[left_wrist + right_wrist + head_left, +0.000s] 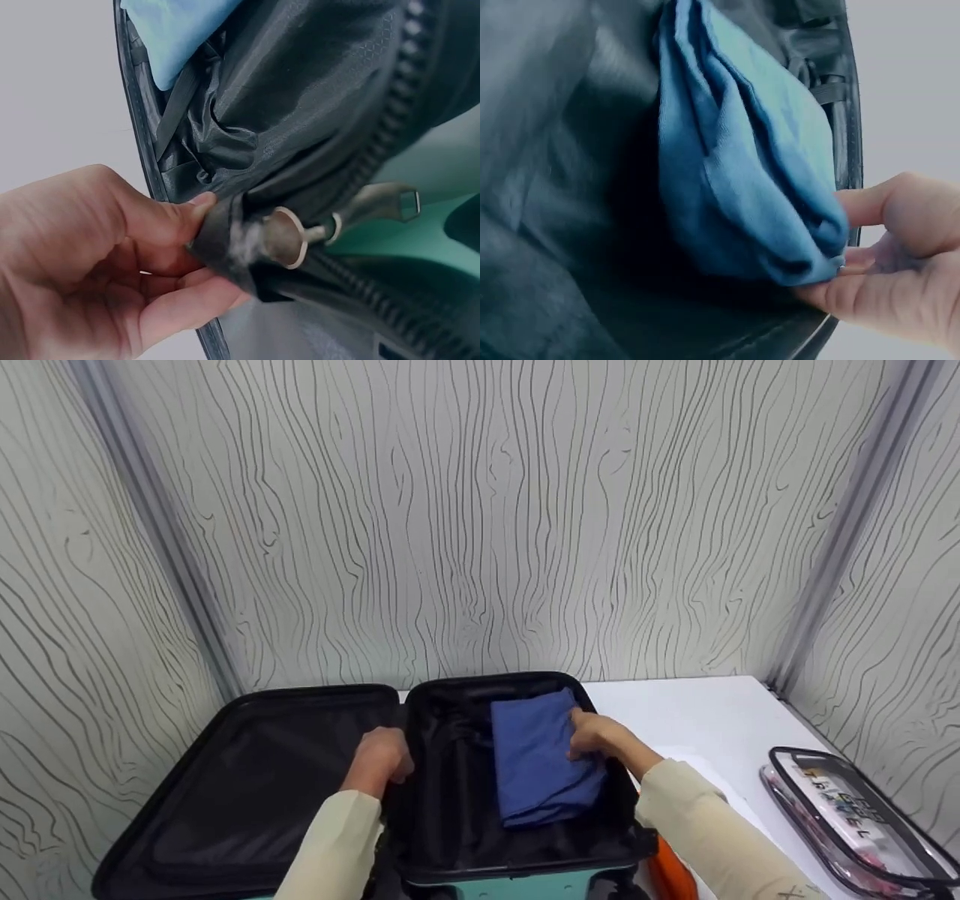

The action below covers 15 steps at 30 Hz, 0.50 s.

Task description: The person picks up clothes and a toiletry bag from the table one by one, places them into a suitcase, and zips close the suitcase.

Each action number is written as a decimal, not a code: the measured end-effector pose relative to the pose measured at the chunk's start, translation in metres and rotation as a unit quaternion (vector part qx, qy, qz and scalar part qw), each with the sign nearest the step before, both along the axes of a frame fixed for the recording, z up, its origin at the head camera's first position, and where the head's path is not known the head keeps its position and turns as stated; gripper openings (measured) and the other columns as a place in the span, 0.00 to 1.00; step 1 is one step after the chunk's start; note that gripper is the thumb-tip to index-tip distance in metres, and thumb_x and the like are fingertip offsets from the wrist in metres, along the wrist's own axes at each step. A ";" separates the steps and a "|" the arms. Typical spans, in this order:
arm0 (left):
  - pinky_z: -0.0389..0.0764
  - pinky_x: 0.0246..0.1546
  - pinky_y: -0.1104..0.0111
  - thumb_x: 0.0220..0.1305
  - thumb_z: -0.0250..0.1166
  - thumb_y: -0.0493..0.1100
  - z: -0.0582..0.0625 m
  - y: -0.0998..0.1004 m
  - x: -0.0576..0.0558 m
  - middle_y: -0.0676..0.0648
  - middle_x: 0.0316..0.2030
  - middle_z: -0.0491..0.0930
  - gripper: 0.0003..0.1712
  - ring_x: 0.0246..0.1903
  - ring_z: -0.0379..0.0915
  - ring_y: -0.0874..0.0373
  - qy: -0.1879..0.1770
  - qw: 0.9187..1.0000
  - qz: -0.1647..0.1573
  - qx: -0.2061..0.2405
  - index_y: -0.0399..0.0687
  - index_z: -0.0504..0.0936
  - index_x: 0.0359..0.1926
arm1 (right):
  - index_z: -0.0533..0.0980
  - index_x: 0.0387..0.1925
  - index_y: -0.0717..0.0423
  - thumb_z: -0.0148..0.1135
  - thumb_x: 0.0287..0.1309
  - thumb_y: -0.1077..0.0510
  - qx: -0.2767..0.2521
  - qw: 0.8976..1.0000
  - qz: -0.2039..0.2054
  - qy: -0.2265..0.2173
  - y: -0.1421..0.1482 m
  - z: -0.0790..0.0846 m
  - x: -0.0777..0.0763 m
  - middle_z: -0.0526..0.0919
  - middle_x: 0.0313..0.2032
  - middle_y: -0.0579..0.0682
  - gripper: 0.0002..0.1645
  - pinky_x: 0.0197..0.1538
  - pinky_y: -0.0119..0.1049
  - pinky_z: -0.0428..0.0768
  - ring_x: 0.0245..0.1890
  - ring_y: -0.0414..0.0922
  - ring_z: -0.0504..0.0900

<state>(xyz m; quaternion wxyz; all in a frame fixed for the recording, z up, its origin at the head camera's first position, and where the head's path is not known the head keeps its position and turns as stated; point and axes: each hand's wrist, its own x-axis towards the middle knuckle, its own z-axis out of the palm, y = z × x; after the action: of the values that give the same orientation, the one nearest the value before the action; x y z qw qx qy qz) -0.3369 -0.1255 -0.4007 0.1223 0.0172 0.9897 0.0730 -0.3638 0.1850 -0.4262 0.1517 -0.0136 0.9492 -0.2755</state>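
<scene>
An open suitcase (454, 802) with black lining and a teal shell lies with its lid half (247, 780) folded out to the left. Inside the right-hand half is a folded blue cloth (532, 757), probably a garment. My right hand (600, 735) pinches the cloth's right edge between thumb and fingers, close to the suitcase wall; the right wrist view shows its layered folds. At the seam between the halves, my left hand (384, 756) pinches a black fabric edge (225, 240). Beside it hangs a metal ring with a zipper pull (382, 202).
A clear zippered pouch (855, 817) with black trim lies on the white table (675, 709) at the right. Something orange (671, 870) shows beneath my right forearm. Wood-grain patterned panels (480, 525) enclose the table at the back and sides.
</scene>
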 end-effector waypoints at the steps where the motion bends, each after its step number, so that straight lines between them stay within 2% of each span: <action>1: 0.68 0.28 0.64 0.46 0.68 0.35 0.000 -0.001 0.000 0.36 0.42 0.77 0.06 0.31 0.67 0.48 0.003 1.000 0.002 0.000 0.37 0.80 0.28 | 0.64 0.54 0.72 0.68 0.41 0.66 0.047 0.999 0.017 0.020 -0.004 0.001 -0.001 0.71 0.52 0.71 0.37 0.40 0.48 0.79 0.48 0.58 0.74; 4: 0.68 0.28 0.64 0.47 0.67 0.35 -0.001 -0.003 0.000 0.36 0.42 0.77 0.06 0.31 0.67 0.49 0.000 1.000 -0.001 -0.002 0.38 0.80 0.29 | 0.73 0.35 0.68 0.69 0.37 0.64 0.176 0.979 0.061 0.080 -0.017 0.006 -0.002 0.78 0.39 0.66 0.20 0.38 0.49 0.79 0.39 0.56 0.78; 6: 0.67 0.27 0.64 0.48 0.67 0.35 -0.002 -0.003 0.000 0.36 0.42 0.78 0.06 0.30 0.67 0.50 0.000 1.000 -0.007 -0.008 0.38 0.81 0.30 | 0.74 0.31 0.66 0.71 0.36 0.61 0.229 0.965 0.076 0.103 -0.027 0.012 -0.002 0.79 0.37 0.66 0.18 0.42 0.50 0.78 0.40 0.58 0.79; 8: 0.68 0.28 0.64 0.49 0.66 0.35 -0.002 -0.003 -0.001 0.36 0.44 0.78 0.07 0.31 0.68 0.50 -0.001 1.000 -0.011 -0.011 0.37 0.81 0.31 | 0.74 0.38 0.66 0.73 0.38 0.57 0.247 0.959 0.084 0.107 -0.035 0.019 -0.004 0.77 0.43 0.69 0.25 0.48 0.52 0.75 0.46 0.63 0.76; 10: 0.69 0.29 0.63 0.49 0.67 0.35 -0.001 -0.002 -0.001 0.35 0.47 0.77 0.09 0.34 0.69 0.49 0.000 1.000 -0.012 -0.010 0.36 0.81 0.34 | 0.70 0.52 0.65 0.74 0.41 0.51 0.243 0.963 0.087 0.084 -0.041 0.025 -0.008 0.70 0.54 0.72 0.38 0.54 0.56 0.71 0.55 0.67 0.70; 12: 0.69 0.31 0.62 0.49 0.66 0.35 -0.001 -0.001 -0.001 0.34 0.49 0.75 0.11 0.38 0.71 0.48 0.000 1.000 -0.011 -0.006 0.35 0.81 0.36 | 0.60 0.64 0.61 0.73 0.43 0.46 0.235 0.967 0.092 0.044 -0.044 0.030 -0.014 0.58 0.63 0.73 0.51 0.60 0.59 0.64 0.63 0.68 0.60; 15: 0.69 0.31 0.62 0.50 0.66 0.35 -0.001 0.002 -0.001 0.33 0.50 0.75 0.14 0.40 0.71 0.47 0.002 1.000 -0.010 -0.003 0.34 0.81 0.40 | 0.46 0.71 0.55 0.70 0.44 0.41 0.235 0.966 0.104 -0.012 -0.043 0.029 -0.023 0.43 0.69 0.71 0.61 0.63 0.61 0.56 0.68 0.68 0.46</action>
<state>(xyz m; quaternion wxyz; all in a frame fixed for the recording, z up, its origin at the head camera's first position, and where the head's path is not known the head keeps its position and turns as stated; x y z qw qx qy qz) -0.3379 -0.1236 -0.4021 0.1213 0.0267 0.9898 0.0691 -0.3864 0.1425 -0.3973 0.1897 -0.0727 0.9788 -0.0272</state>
